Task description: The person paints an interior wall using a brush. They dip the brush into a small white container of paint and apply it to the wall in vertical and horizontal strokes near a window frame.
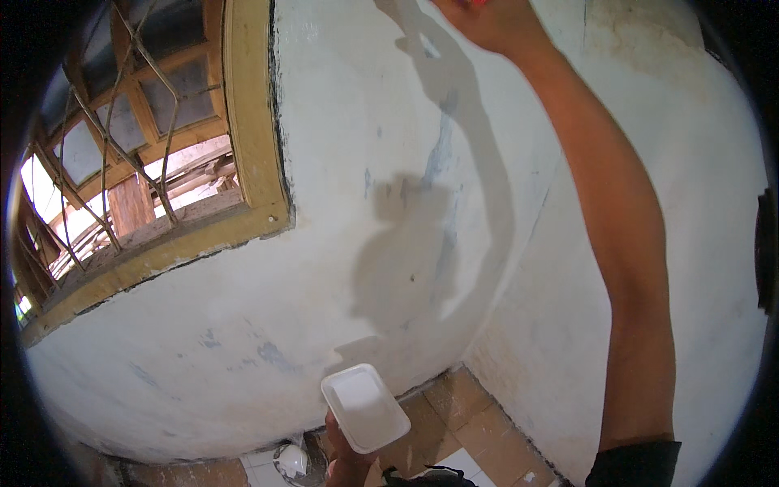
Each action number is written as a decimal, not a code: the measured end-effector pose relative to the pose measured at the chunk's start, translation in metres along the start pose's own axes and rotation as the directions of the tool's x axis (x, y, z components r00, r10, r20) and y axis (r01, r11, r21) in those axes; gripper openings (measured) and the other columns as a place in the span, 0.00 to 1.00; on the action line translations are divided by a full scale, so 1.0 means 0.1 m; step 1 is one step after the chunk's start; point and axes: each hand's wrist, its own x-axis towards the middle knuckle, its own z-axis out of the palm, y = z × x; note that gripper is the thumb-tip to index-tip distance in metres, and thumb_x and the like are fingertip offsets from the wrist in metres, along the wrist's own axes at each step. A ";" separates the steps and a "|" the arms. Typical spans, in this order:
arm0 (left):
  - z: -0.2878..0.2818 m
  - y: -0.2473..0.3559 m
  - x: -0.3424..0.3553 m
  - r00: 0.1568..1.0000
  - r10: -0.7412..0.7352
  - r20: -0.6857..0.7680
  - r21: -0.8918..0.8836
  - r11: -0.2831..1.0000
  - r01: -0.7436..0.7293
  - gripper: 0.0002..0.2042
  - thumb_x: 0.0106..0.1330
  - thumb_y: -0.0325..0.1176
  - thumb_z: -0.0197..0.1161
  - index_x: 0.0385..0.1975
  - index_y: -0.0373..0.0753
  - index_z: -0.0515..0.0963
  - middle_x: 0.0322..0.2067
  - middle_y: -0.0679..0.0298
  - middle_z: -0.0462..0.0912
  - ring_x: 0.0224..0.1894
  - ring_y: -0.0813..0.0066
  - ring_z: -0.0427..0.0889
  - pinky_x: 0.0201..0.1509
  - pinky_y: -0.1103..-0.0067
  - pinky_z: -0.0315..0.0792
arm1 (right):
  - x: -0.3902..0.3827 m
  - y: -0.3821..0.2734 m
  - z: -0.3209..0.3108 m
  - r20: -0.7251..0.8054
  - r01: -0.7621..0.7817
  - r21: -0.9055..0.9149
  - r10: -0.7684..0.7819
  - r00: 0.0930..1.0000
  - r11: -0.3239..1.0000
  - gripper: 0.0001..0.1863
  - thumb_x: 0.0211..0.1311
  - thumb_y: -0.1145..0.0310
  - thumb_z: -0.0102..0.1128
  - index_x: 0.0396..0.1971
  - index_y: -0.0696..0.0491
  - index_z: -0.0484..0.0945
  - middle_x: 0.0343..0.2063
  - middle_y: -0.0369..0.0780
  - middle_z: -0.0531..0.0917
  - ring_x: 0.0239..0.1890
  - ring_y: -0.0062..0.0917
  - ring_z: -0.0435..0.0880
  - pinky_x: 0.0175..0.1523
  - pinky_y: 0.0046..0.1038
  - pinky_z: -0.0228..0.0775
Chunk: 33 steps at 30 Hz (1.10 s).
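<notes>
The left hand (347,456) grasps a shallow white tray (369,412) with rounded corners from its near left side, and the tray tilts in front of the wall (324,284), near the middle of the scene. The right hand (491,24) is raised far up at the wall, partly cut off by the view; a bit of red (477,2) shows at it, but I cannot tell whether the fingers are closed on it. A dark sleeve (637,467) ends below the right elbow. The arm's shadow falls on the white wall, among worn bluish patches. On the far left is a window (264,154) with a yellow frame and metal bars. Below, near the left hand, a round vessel (294,461) with something white sits on the tiled floor (454,406).
</notes>
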 end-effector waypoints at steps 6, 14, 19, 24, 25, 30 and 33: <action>0.13 0.14 -0.06 0.999 0.024 -0.026 -0.115 0.993 -0.027 0.28 0.67 0.55 0.42 0.62 0.47 0.68 0.52 0.63 0.77 0.53 0.59 0.79 0.52 0.58 0.78 | -1.92 -0.65 1.23 0.419 0.126 -0.327 0.024 0.908 0.937 0.11 0.49 0.66 0.65 0.34 0.51 0.80 0.58 0.48 0.72 0.61 0.37 0.74 0.59 0.30 0.74; 0.25 0.11 -0.07 0.996 0.026 -0.091 -0.052 0.998 -0.031 0.25 0.73 0.52 0.39 0.58 0.41 0.69 0.47 0.58 0.79 0.47 0.65 0.82 0.48 0.66 0.81 | -3.42 -1.94 1.15 0.654 -0.534 -0.096 0.458 0.602 0.840 0.09 0.49 0.71 0.66 0.33 0.50 0.79 0.54 0.44 0.77 0.56 0.39 0.76 0.56 0.30 0.75; 0.29 0.13 -0.02 0.997 0.076 -0.008 0.099 0.992 -0.075 0.25 0.74 0.51 0.39 0.59 0.41 0.68 0.51 0.58 0.78 0.50 0.66 0.81 0.51 0.66 0.80 | -3.23 -2.14 0.74 0.254 -0.934 0.308 0.930 0.266 0.183 0.07 0.57 0.78 0.63 0.36 0.56 0.79 0.38 0.39 0.85 0.41 0.26 0.85 0.44 0.28 0.78; 0.28 -0.16 0.07 0.997 0.055 0.063 0.085 0.995 -0.060 0.26 0.74 0.52 0.37 0.61 0.41 0.67 0.53 0.58 0.77 0.53 0.65 0.80 0.54 0.65 0.78 | -2.88 -2.55 0.45 0.168 -0.854 0.502 0.984 -0.056 -0.134 0.03 0.61 0.78 0.63 0.32 0.60 0.78 0.31 0.39 0.84 0.31 0.20 0.83 0.36 0.24 0.76; 0.25 -0.20 0.11 0.996 0.024 0.091 0.013 1.000 -0.026 0.26 0.75 0.52 0.37 0.62 0.41 0.66 0.53 0.58 0.77 0.53 0.65 0.79 0.55 0.65 0.78 | -2.94 -2.64 0.46 0.192 -0.901 0.424 0.981 -0.007 -0.089 0.04 0.62 0.76 0.63 0.34 0.60 0.77 0.32 0.40 0.83 0.29 0.21 0.83 0.32 0.23 0.77; 0.34 -0.30 0.17 0.988 -0.020 0.153 -0.133 0.990 0.041 0.26 0.75 0.51 0.37 0.62 0.41 0.66 0.53 0.57 0.76 0.54 0.64 0.79 0.57 0.65 0.76 | -3.08 -3.01 0.54 0.288 -0.983 0.146 0.955 -0.065 -0.111 0.04 0.63 0.75 0.62 0.32 0.60 0.77 0.27 0.39 0.82 0.26 0.18 0.82 0.29 0.21 0.76; 0.37 -0.34 0.19 0.980 -0.072 0.187 -0.232 0.966 0.115 0.26 0.74 0.51 0.37 0.63 0.41 0.66 0.55 0.57 0.76 0.56 0.62 0.77 0.59 0.63 0.73 | -3.14 -3.09 0.56 0.271 -0.980 0.136 0.957 -0.103 -0.144 0.04 0.61 0.75 0.63 0.31 0.59 0.78 0.23 0.37 0.82 0.25 0.16 0.79 0.30 0.21 0.73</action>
